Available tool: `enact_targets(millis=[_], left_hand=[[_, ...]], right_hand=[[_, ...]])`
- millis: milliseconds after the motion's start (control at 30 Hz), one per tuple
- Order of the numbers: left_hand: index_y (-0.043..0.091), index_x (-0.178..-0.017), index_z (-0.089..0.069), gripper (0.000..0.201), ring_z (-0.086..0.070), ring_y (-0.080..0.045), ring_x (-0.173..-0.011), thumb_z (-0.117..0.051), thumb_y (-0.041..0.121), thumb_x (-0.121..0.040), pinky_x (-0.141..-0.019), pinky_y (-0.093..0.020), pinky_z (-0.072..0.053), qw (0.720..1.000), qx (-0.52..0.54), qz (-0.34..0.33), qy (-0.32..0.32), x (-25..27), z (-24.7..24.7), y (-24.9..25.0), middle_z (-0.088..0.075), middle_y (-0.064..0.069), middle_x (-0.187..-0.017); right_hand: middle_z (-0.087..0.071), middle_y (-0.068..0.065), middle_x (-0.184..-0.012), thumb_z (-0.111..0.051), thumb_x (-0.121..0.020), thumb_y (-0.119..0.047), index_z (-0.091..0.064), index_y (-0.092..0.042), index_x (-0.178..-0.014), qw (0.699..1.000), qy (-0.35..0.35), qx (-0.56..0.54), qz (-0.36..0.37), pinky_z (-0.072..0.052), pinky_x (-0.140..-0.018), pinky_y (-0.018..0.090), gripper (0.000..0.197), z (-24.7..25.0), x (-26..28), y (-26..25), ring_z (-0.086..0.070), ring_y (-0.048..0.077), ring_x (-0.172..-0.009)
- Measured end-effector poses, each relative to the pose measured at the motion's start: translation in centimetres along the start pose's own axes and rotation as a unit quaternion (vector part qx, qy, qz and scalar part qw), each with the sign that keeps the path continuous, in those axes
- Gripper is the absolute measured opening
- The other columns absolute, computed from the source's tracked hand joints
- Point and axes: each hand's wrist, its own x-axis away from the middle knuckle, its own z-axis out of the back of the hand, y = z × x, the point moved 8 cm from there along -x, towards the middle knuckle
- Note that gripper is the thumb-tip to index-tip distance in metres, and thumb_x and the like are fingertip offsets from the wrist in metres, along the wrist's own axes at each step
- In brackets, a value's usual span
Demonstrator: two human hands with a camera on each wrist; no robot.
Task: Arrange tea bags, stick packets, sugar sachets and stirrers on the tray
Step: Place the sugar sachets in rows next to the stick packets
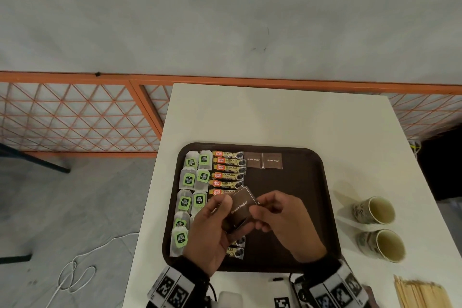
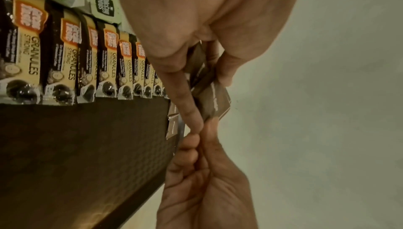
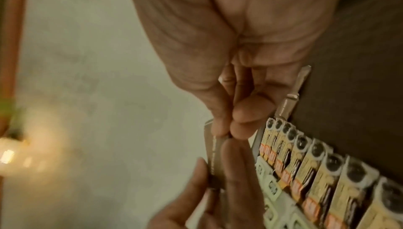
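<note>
A dark brown tray [image 1: 287, 210] lies on the white table. Tea bags [image 1: 189, 179] with green tags fill its left columns, and stick packets [image 1: 228, 168] run down beside them. Two brown sugar sachets [image 1: 263, 160] lie at the tray's far edge. Above the tray's middle my left hand [image 1: 225, 210] holds a small stack of brown sugar sachets [image 1: 241, 205] between thumb and fingers. My right hand [image 1: 258, 207] pinches the stack's right edge. The left wrist view shows the sachets [image 2: 216, 98] fanned past my left fingers [image 2: 185, 95]. In the right wrist view my right fingertips [image 3: 240, 126] nip a sachet [image 3: 212, 146].
Two paper cups [image 1: 375, 210] [image 1: 382, 245] stand on the table to the right of the tray. A bundle of wooden stirrers [image 1: 422, 294] lies at the near right corner. An orange mesh fence [image 1: 75, 120] runs behind the table, and a white cable [image 1: 75, 270] lies on the floor at left.
</note>
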Motion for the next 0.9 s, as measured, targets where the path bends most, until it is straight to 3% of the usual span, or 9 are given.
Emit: enact_targets(millis=[133, 200, 400, 500, 600, 767, 900], left_hand=[[0.004, -0.121, -0.060, 0.036, -0.068, -0.038, -0.102, -0.050, 0.028, -0.097, -0.069, -0.043, -0.063, 0.997, 0.066, 0.032, -0.026, 0.0, -0.3, -0.3, -0.066, -0.026, -0.120], [0.004, -0.124, -0.058, 0.038, -0.067, -0.039, -0.103, -0.047, 0.030, -0.100, -0.068, -0.042, -0.062, 0.996, 0.076, 0.041, -0.029, 0.0, -0.4, -0.4, -0.066, -0.026, -0.121], [0.005, -0.107, -0.066, 0.023, -0.072, -0.034, -0.092, -0.065, 0.009, -0.084, -0.066, -0.042, -0.063, 1.000, -0.002, -0.010, 0.003, -0.4, 0.5, 0.1, -0.067, -0.022, -0.116], [0.009, -0.099, -0.071, 0.013, -0.073, -0.033, -0.091, -0.066, 0.007, -0.087, -0.069, -0.044, -0.062, 0.993, -0.094, -0.058, 0.049, -0.6, 1.7, 0.0, -0.071, -0.017, -0.107], [0.009, -0.099, -0.071, 0.013, -0.071, -0.035, -0.093, -0.065, 0.005, -0.088, -0.066, -0.042, -0.062, 0.987, -0.097, -0.082, 0.097, -1.0, 3.5, 0.0, -0.072, -0.016, -0.105], [0.011, -0.104, -0.070, 0.017, -0.068, -0.039, -0.102, -0.064, 0.007, -0.089, -0.065, -0.039, -0.062, 0.983, -0.102, -0.082, 0.127, -1.3, 6.5, 0.8, -0.068, -0.019, -0.113], [0.010, -0.104, -0.070, 0.016, -0.069, -0.038, -0.098, -0.063, 0.006, -0.090, -0.068, -0.043, -0.063, 0.981, -0.143, -0.074, 0.110, -0.7, 7.2, 1.1, -0.068, -0.019, -0.111]], right_hand=[[-0.072, 0.016, -0.082, -0.071, -0.085, -0.008, -0.059, -0.008, -0.107, 0.995, 0.002, -0.103, -0.009, -0.055, -0.062, 0.026, 0.025, 0.7, 0.5, -0.1, -0.066, 0.020, -0.066], [-0.072, 0.016, -0.082, -0.071, -0.084, -0.008, -0.058, -0.007, -0.107, 0.993, 0.004, -0.121, -0.012, -0.055, -0.062, 0.026, 0.026, 0.9, 0.7, 0.0, -0.066, 0.020, -0.066], [-0.073, 0.008, -0.080, -0.070, -0.087, -0.012, -0.063, -0.010, -0.103, 0.996, 0.015, -0.090, -0.022, -0.056, -0.063, 0.025, 0.018, 0.6, 0.6, 0.7, -0.067, 0.017, -0.066], [-0.073, 0.004, -0.075, -0.069, -0.088, -0.019, -0.068, -0.014, -0.093, 0.999, 0.018, -0.021, -0.023, -0.054, -0.060, 0.021, 0.007, -0.1, 0.3, 1.6, -0.066, 0.012, -0.063], [-0.072, 0.004, -0.074, -0.071, -0.088, -0.019, -0.070, -0.011, -0.089, 0.999, 0.025, -0.021, -0.038, -0.051, -0.057, 0.019, 0.008, 0.0, -0.4, 2.9, -0.062, 0.010, -0.060], [-0.067, 0.006, -0.073, -0.067, -0.090, -0.011, -0.067, 0.003, -0.099, 0.968, 0.118, -0.178, -0.134, -0.044, -0.055, 0.022, 0.017, 2.3, -4.7, 7.3, -0.056, 0.010, -0.059], [-0.066, 0.006, -0.071, -0.068, -0.090, -0.011, -0.066, 0.001, -0.100, 0.958, 0.184, -0.147, -0.167, -0.040, -0.044, 0.019, 0.016, 3.3, -8.9, 9.4, -0.053, 0.009, -0.050]])
